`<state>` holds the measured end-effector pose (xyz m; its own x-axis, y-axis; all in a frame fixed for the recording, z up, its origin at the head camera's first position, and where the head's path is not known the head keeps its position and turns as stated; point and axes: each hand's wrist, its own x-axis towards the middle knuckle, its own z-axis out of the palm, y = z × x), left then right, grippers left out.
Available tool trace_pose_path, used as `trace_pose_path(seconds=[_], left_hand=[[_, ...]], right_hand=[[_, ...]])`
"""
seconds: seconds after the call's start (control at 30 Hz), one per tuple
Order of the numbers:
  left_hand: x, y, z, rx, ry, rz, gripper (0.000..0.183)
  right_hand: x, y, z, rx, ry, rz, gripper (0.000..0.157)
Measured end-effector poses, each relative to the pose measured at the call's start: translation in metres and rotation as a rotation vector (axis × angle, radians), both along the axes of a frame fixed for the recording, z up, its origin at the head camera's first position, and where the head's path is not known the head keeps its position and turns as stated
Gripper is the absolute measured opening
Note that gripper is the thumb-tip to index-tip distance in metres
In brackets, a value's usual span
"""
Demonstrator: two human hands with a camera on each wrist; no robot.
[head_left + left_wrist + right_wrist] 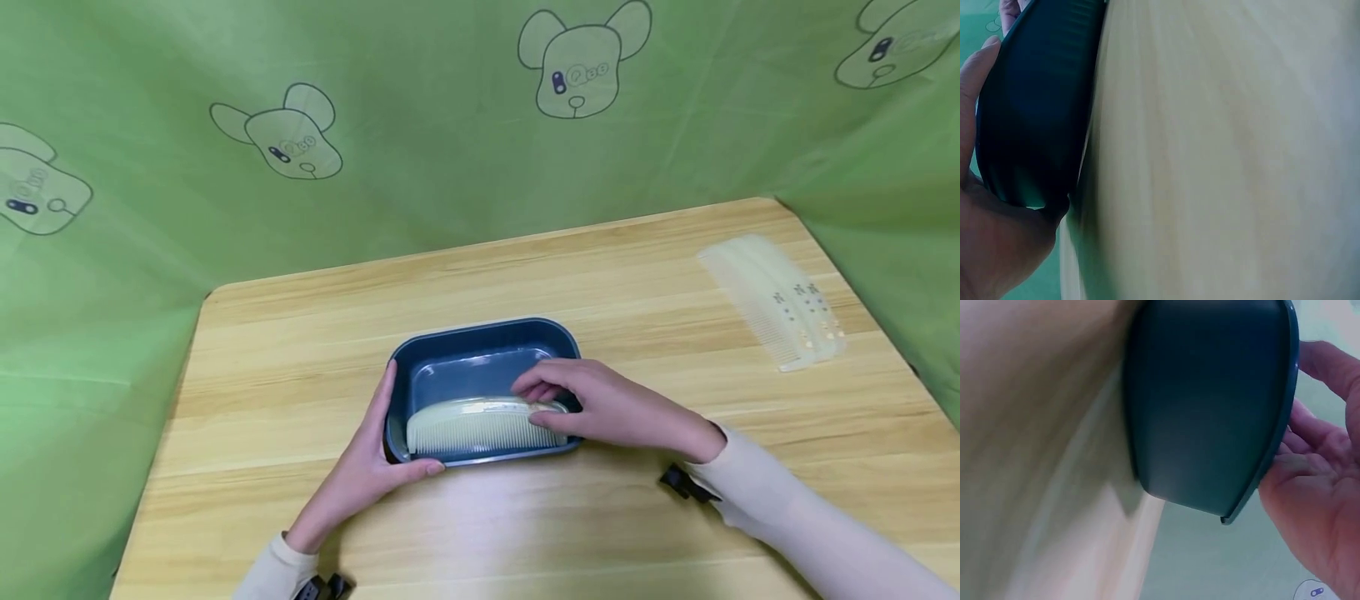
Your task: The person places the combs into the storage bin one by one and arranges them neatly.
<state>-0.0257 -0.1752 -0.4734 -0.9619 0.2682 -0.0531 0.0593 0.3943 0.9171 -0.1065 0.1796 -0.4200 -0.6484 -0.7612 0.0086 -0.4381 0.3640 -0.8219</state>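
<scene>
A dark blue rectangular container (480, 327) with rounded corners stands on the table. In it, along the near side, lies a pale translucent comb (472, 429), its curved spine away from me and its teeth toward me. My left hand (367, 450) grips the container's left end, fingers along the side and thumb at the near rim. My right hand (588, 400) reaches over the right end and holds the comb there, thumb over the teeth and curled fingers by the spine. In the right wrist view, the container (1210, 406) hides the comb and the fingertips.
Pale translucent combs (772, 304) with small printed decorations lie overlapping at the far right of the wooden table (300, 333). A green cloth (435, 150) with outlined animal heads hangs behind the table and at both sides.
</scene>
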Motion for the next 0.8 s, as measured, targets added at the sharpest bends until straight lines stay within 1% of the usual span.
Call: trace_pose_path(seconds=[0.1,0.2,0.3,0.37,0.53,0.63,0.73,0.8], left_hand=[[-0.001,0.001,-0.001,0.002,0.001,-0.002,0.14],[0.001,0.0,-0.001,0.004,-0.006,0.0,0.139],[0.002,-0.001,-0.001,0.003,-0.013,0.001,0.139],[0.003,-0.001,-0.001,0.002,-0.017,0.003,0.139],[0.003,0.0,0.0,-0.002,-0.015,0.007,0.139],[0.002,0.0,0.0,-0.006,-0.014,0.01,0.139],[0.002,0.0,0.0,-0.007,-0.012,0.01,0.139],[0.001,0.0,-0.001,-0.006,-0.012,0.009,0.139]], right_hand=[[0.003,0.003,-0.003,-0.089,-0.001,-0.047,0.025],[0.006,0.006,-0.006,-0.166,0.03,-0.107,0.02],[0.008,0.01,-0.006,-0.214,0.072,-0.16,0.021],[0.009,0.013,-0.006,-0.228,0.09,-0.195,0.022],[0.006,0.023,-0.004,-0.236,0.118,-0.272,0.026],[0.004,0.029,-0.005,-0.223,0.139,-0.314,0.025],[0.002,0.037,-0.006,-0.187,0.146,-0.393,0.023],[0.0,0.044,-0.007,-0.157,0.134,-0.457,0.022]])
